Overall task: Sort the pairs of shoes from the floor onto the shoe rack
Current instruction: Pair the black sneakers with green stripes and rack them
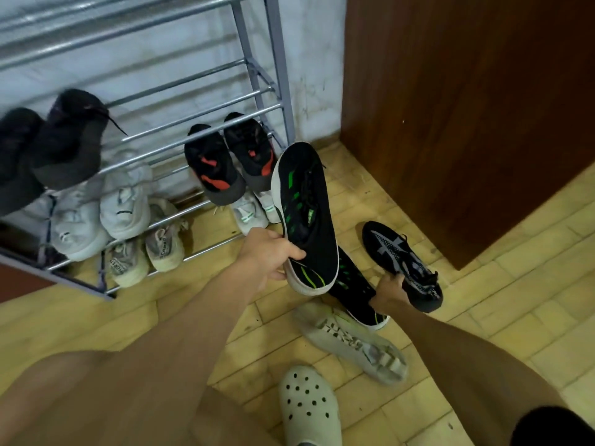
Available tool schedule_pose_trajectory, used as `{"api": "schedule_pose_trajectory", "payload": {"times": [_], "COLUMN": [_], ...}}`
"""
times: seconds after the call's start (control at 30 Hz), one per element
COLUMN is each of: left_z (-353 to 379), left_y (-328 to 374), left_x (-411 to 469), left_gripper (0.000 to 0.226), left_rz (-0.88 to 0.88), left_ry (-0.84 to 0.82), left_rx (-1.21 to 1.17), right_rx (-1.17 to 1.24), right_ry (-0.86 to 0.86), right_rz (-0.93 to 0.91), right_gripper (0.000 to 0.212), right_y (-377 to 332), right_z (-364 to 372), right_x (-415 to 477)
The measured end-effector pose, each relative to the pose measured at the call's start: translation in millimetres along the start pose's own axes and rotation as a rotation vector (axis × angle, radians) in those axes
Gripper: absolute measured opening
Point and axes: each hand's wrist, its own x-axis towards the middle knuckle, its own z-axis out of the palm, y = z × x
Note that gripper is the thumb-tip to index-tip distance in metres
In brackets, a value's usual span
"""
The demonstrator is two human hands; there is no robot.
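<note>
Black-and-green sneaker (306,217) rises toe-up in the left hand (270,252), gripped at its heel just short of the shoe rack (180,123); the right hand (389,292) clasps a black-and-grey sneaker (402,262), its green-striped mate (354,284) lying between both hands.

Left hand (270,252) raised, right hand (391,292) low, both grips closed.

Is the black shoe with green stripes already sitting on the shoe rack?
No, the left hand holds the black shoe with green stripes in the air, in front of the shoe rack.
</note>
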Motion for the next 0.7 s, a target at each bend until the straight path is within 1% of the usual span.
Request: {"api": "schedule_pose_trajectory", "payload": {"times": [0.07,0.1,0.13,0.17,0.27,0.3,0.37,0.4,0.43,0.47,0.5,0.57,0.63,0.67,0.7], "left_z": [-3.1,-4.5,-5.9,-7.6,-13.6,-15.1,-16.2,-15.9,-14.8,-13.7,-13.3,-13.8,-19.3,-23.5,-29.0], "left_y": [-3.4,-5.4,-7.5,-9.0,-11.6,-11.1,-9.3,-8.0,-6.1,-4.2,-2.7,3.1,8.5,10.6,13.1], "left_x": [-10.4,-15.4,-19.4,-24.0,-34.1,-38.5,-45.6,-49.0,-54.5,-58.5,-61.4,-69.6,-77.4,-79.6,-82.1], "left_gripper": [0.018,0.018,0.019,0.021,0.02,0.019,0.022,0.027,0.034,0.041,0.044,0.037,0.019,0.015,0.015], "left_rz": [-0.001,-0.004,-0.007,-0.011,-0.004,-0.004,-0.001,0.003,0.005,0.011,0.016,0.031,0.04,0.045,0.05], "left_ry": [0.005,0.01,0.019,0.029,0.057,0.069,0.09,0.096,0.096,0.093,0.092,0.097,0.112,0.126,0.145], "left_rx": [-0.017,-0.023,-0.029,-0.034,-0.039,-0.048,-0.091,-0.109,-0.124,-0.146,-0.173,-0.238,-0.268,-0.282,-0.304], "right_rx": [-0.01,-0.036,-0.069,-0.092,-0.086,-0.069,-0.033,0.004,0.048,0.091,0.122,0.213,0.316,0.361,0.409], "right_ry": [-0.04,-0.045,-0.044,-0.031,-0.023,-0.024,-0.029,-0.031,-0.025,-0.023,-0.011,-0.011,0.003,0.008,0.003], "right_rz": [-0.051,-0.066,-0.073,-0.079,-0.085,-0.097,-0.115,-0.13,-0.136,-0.146,-0.156,-0.175,-0.218,-0.24,-0.256], "right_gripper": [0.037,0.024,0.016,0.018,0.033,0.034,0.02,0.027,0.04,0.045,0.045,0.045,0.046,0.046,0.047], "right_y": [-3.5,-3.9,-6.0,-7.5,-13.6,-14.8,-17.8,-18.0,-17.7,-19.8,-22.7,-29.4,-39.5,-44.7,-49.6], "right_z": [-10.7,-13.6,-17.4,-20.2,-33.4,-38.8,-52.5,-58.9,-64.9,-70.9,-77.2,-90.6,-104.3,-111.4,-118.2], "right_x": [-10.6,-13.5,-21.2,-25.4,-45.5,-51.7,-69.1,-76.0,-83.5,-92.7,-102.2,-117.9,-131.7,-138.9,-145.3]}}
